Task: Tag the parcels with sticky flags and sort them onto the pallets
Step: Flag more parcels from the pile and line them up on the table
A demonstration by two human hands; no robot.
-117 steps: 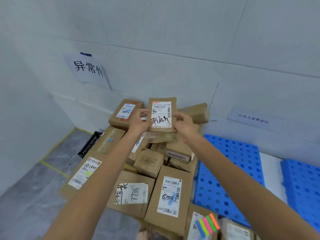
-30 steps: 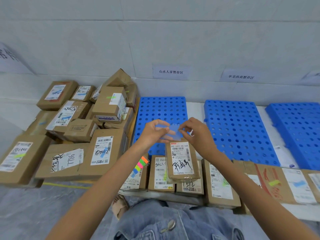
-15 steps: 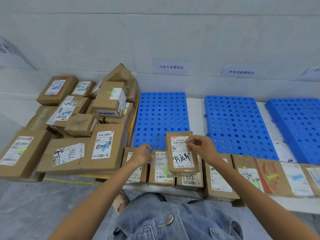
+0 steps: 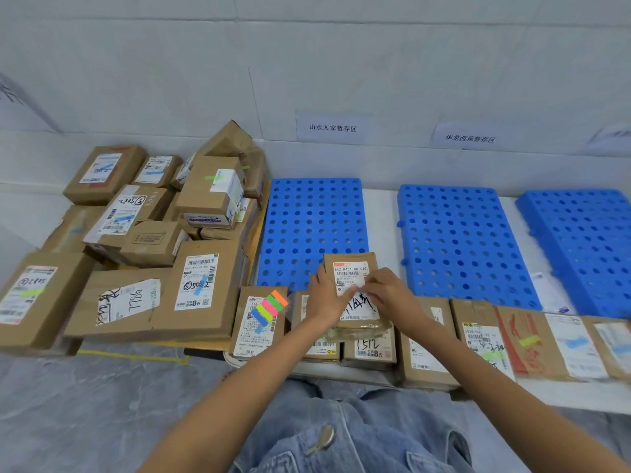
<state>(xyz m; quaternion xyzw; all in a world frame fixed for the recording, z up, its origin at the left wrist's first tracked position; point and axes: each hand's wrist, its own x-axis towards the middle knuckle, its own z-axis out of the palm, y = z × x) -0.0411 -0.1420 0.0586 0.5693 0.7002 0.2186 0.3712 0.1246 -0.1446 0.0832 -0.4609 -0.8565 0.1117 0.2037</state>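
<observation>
A heap of boxes (image 4: 150, 244) sat left of the pallet (image 4: 307, 216). Coloured sticky flags (image 4: 269, 307) lay on a box (image 4: 251, 339) at its near left corner. My left hand (image 4: 326, 302) gripped the left edge of the parcel (image 4: 353, 268), brown with a black-scrawled white label, atop a row of boxes (image 4: 370, 351) at the pallet's near edge. My right hand (image 4: 389, 295) touched the label; whether its fingers pinched anything, I couldn't tell.

Head camera looks forward and down, close over both hands (image 4: 355, 297).
</observation>
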